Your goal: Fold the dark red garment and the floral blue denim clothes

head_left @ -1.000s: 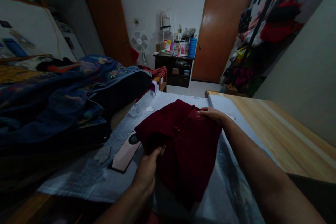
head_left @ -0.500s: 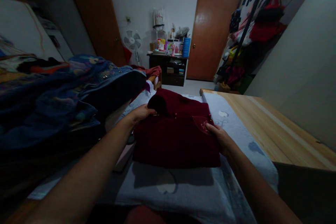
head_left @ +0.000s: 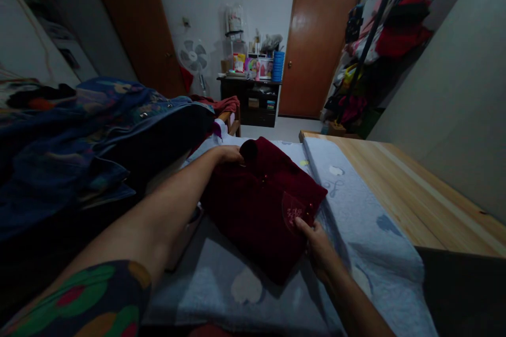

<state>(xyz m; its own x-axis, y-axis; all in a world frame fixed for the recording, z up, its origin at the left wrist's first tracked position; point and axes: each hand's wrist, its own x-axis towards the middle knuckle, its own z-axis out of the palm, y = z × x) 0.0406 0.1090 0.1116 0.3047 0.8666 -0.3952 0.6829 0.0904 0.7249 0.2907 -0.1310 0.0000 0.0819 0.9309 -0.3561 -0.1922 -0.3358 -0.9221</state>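
- Nearest: multicoloured patterned cloth sleeve (head_left: 85, 303); then flat pale-pink slab (head_left: 182, 245), half hidden behind left forearm (head_left: 166, 210).
- Right hand (head_left: 318, 237) clamped on near-right edge of dark-red cloth garment (head_left: 253, 205), thumb on top beside pink stitched embroidery (head_left: 293, 214), other fingers mostly hidden.
- Garment: compact, looks folded, aslant over light blue-grey sheet (head_left: 213, 279) with white cloud shapes; can't tell if resting or slightly raised.
- Left hand (head_left: 232, 155) clamped on its far-left edge by a dark round opening, fingertips hidden.
- Change: half a second ago garment is roughly square to the wearer; now it's turned, right side nearer, left side farther.
- Meaning: reads as turning the piece while both hands keep hold; bundle looks intact.
- Beyond: blue printed denim heap (head_left: 51, 152) left, pale wood-grain panel (head_left: 379, 184) right, white plastic fan (head_left: 193, 57) and black cabinet (head_left: 256, 118) by the wall.
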